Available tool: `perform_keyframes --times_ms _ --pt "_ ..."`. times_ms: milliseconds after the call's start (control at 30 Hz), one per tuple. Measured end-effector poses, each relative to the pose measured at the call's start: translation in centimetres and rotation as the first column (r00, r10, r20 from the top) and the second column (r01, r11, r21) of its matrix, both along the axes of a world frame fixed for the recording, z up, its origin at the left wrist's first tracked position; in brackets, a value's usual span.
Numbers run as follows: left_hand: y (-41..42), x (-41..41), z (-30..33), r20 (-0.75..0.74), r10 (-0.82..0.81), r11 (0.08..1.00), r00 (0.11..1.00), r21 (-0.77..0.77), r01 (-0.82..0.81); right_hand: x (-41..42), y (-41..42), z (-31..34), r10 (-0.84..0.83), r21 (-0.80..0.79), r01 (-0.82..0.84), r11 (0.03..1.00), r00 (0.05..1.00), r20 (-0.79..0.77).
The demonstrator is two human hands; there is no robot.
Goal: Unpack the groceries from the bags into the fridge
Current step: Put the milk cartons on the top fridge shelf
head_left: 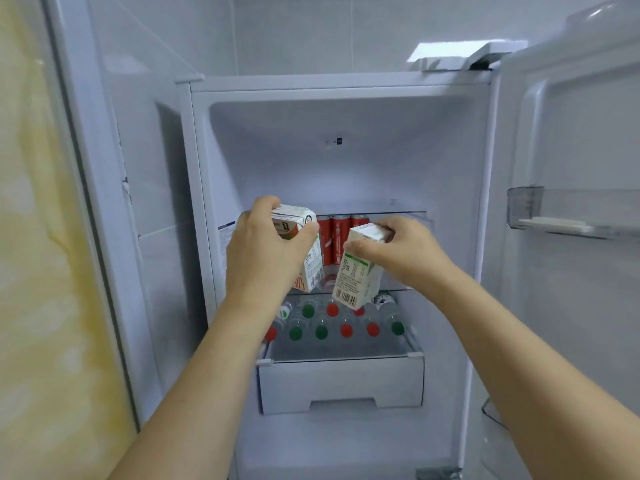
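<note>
Two cartons in play at once here, one per hand, both held up in front of the open fridge (481, 202). The left hand (266, 251) has its grip wrapped around the carton with the orange print (304, 251), thumb on the near face and fingers curled over the top. The right hand (401, 251) pinches the green-labelled carton (356, 271) near its top, so the carton hangs tilted with the barcode end dipping lowest.

Both cartons sit right at the front edge of the glass shelf (412, 213) where the red cans (339, 240) are lined up at the back. Below that, bottles with red and green caps (346, 330) fill the next shelf, above the white drawer (341, 384).

If it were me, I'd set them down one at a time. Left one first, since that hold looks firmer: slide it in upright just in front of the cans and let go only once the base is flat. The right carton is the one to watch, because a pinch at the top lets it swing, so I'd straighten it before it goes over the shelf edge. Knocking the cans over looks like the main risk. The door bin (571, 213) on the right looks like another spot if the shelf gets tight.
</note>
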State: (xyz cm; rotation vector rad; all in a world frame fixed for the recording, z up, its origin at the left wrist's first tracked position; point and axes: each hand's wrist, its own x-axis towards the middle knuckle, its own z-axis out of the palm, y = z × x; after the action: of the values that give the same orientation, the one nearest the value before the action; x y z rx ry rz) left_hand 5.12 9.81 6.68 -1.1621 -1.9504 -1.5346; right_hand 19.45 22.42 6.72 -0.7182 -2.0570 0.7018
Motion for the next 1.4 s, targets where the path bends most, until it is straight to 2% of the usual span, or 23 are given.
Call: perform_keyframes --times_ms 167,367,600,833,1133,1400 --pt "3.3 -2.8 3.0 0.001 -0.001 0.998 1.000 0.070 0.001 -3.1 2.7 3.2 -0.053 -0.003 0.053 0.999 0.989 -0.141" --pt "7.0 -5.7 6.9 0.153 0.004 0.989 0.988 0.146 -0.027 -5.7 6.2 6.7 -0.065 -0.026 0.060 0.998 0.954 -0.292" --pt "11.2 -8.6 9.6 0.169 0.002 0.982 0.986 0.188 -0.034 -9.4 10.4 9.5 -0.084 -0.028 0.079 0.996 0.953 -0.292" --pt "16.5 -12.9 10.4 0.103 0.010 0.990 0.995 0.139 -0.024 -13.9 14.4 9.8 -0.143 -0.012 0.147 0.989 0.933 -0.332" --pt "23.5 -17.5 9.7 0.163 0.052 0.998 0.985 -0.040 -0.046 -19.7 20.1 9.0 -0.258 -0.044 0.254 0.966 0.948 -0.184" --pt "28.6 -20.1 8.5 0.128 0.052 0.998 0.990 -0.048 -0.046 -22.7 24.7 9.2 -0.381 -0.030 0.381 0.924 0.912 -0.150"
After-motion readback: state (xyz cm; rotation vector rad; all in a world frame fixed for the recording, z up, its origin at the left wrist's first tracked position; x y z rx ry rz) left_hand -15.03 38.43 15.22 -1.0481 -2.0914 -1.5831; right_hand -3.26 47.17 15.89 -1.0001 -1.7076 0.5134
